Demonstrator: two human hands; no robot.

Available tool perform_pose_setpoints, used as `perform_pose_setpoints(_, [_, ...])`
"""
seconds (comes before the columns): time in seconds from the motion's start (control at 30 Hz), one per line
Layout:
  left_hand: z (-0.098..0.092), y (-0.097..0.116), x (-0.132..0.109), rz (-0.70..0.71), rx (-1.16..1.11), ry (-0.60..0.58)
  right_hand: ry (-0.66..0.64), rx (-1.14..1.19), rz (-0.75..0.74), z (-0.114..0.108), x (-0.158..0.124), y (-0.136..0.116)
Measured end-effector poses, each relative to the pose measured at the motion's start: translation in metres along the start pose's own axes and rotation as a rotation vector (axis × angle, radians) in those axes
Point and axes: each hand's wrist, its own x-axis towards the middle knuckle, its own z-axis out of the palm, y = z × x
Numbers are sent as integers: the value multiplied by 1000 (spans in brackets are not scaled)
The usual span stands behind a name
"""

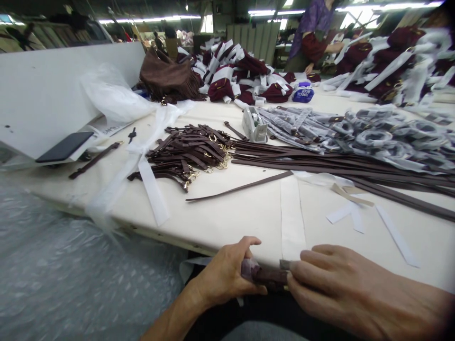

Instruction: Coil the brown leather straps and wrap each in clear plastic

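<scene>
At the table's front edge, my left hand (227, 271) curls around the left end of a short brown leather strap (270, 275). Its index finger is lifted off, and a thin, shiny grey wrap (249, 268) surrounds the strap there. My right hand (330, 279) pinches the strap's other end, where a small greyish strip (285, 264) shows by the fingertips. A white paper strip (292, 218) lies just beyond my hands. Farther back rests a single narrow brown strap (238, 187). My fingers hide part of the held strap.
Short brown straps with gold clasps (188, 151) are heaped mid-table, beside long straps (320, 163) and film-wrapped coiled straps (377, 135). A tape dispenser (254, 125) stands behind. Maroon bags (245, 76), a brown bag (168, 78) and another person (313, 35) are farther back. Bubble wrap (88, 270) hangs left.
</scene>
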Motion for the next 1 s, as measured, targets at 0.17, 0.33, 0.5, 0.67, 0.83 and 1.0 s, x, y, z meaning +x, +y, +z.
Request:
perform_pose_setpoints(0.17, [0,3,-1,56,24,-18,42,-75,-32,-3,2,-1])
perform_pose_setpoints(0.33, [12,12,3,152,44,-43,19,-24,-13,-5,21,1])
perform_pose_setpoints(0.5, [15,10,3,173,-41,60,-23,66,35,8,23,8])
perform_pose_setpoints(0.67, [6,1,-2,24,110,200,35,111,102,17,16,16])
perform_pose_setpoints(0.83, [14,4,3,-37,119,76,-33,214,169,18,30,17])
perform_pose_setpoints(1.0, [11,8,-1,41,-56,65,-40,356,241,18,35,19])
